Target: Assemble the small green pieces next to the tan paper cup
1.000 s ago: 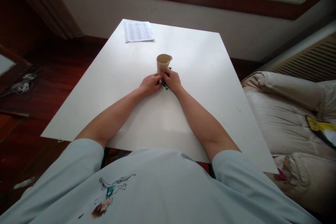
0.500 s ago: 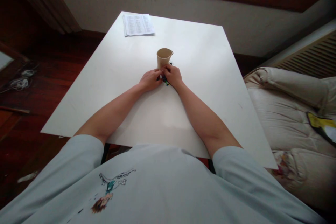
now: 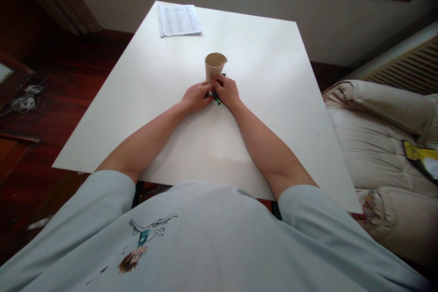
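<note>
A beige cup (image 3: 215, 66) stands upright on the white table, its mouth tipped into view and its inside bare as far as I see. Just in front of its base, my left hand (image 3: 197, 96) rests on the table with fingers bent and closed inward. My right hand (image 3: 226, 90) meets it from the other side, fingertips pinched together by the cup's lower wall. Between and under the fingers shows a small dark piece with green and white bits (image 3: 216, 97); its kind is too small to tell. A dark and white bit also peeks out behind my right fingers.
Printed sheets (image 3: 180, 20) lie at the far left corner of the white table (image 3: 267, 68). A beige cushioned sofa (image 3: 372, 146) stands along the right side, with a yellow and black item (image 3: 422, 155) on it. White cables (image 3: 25, 102) lie on the floor at left.
My view has tipped slightly downward, so the table and cup sit higher in the picture. The fingers shift only a little; both hands stay together at the cup's base.
</note>
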Demonstrator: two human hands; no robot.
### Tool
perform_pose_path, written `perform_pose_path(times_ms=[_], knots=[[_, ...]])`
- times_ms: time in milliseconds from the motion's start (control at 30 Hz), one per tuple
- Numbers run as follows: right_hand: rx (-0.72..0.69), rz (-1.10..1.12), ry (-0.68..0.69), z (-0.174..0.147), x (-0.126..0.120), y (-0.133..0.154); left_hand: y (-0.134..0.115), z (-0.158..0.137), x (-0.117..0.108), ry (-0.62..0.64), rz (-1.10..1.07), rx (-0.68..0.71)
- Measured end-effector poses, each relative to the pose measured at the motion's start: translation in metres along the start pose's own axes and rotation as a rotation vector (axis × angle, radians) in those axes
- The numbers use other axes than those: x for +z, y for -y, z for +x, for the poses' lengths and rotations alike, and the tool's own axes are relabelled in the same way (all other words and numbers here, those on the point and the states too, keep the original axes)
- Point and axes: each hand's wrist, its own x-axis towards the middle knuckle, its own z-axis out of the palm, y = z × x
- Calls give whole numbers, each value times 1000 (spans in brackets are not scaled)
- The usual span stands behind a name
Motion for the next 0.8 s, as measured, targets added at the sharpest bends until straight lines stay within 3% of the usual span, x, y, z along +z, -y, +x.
perform_pose_path(times_ms=[800], knots=[[-96,9,-13,2,4,-13,7,2,7,-17,-25,25]])
